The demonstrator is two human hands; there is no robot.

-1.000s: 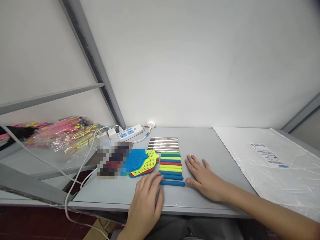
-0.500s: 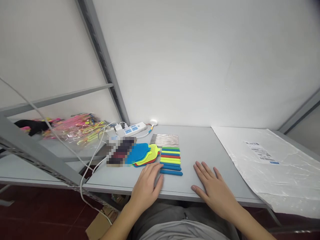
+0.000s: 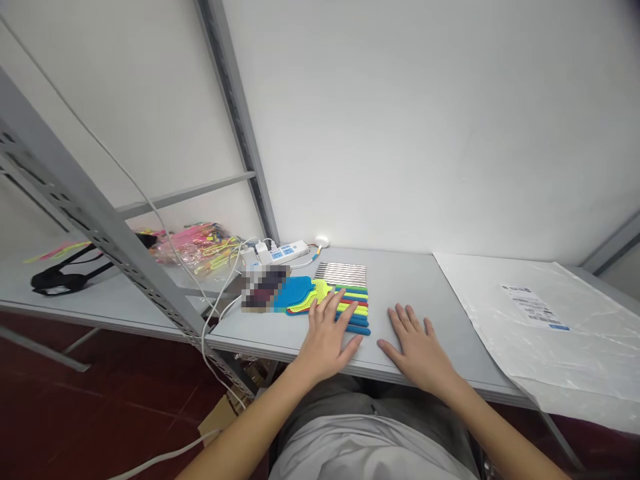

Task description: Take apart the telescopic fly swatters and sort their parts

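Observation:
My left hand (image 3: 325,340) rests with fingers spread over the left part of a row of coloured plastic handles (image 3: 361,330). The handles are blue, yellow, red and green, laid side by side. Left of its fingertips lies a fanned stack of flat fly-swatter heads: a blue head (image 3: 295,291) on top, a perforated yellow head (image 3: 301,305) and a sliver of red beneath. Behind the handles sits a row of shiny metal rods (image 3: 341,273). Palm down on the grey tabletop, my right hand (image 3: 423,353) has its fingers stretched out and holds nothing.
A white plastic sheet (image 3: 500,313) with a label covers the table's right side. At the back left stand a power strip (image 3: 287,253) and white cables; a blurred-out dark item is nearby. Bagged colourful goods (image 3: 200,243) and a black strap (image 3: 60,280) lie beyond the shelf post (image 3: 125,220).
My left hand has moved forward and right, from beside the handles' near left ends to over them, its fingers spreading. The view has swung left; my right hand stays flat on the table.

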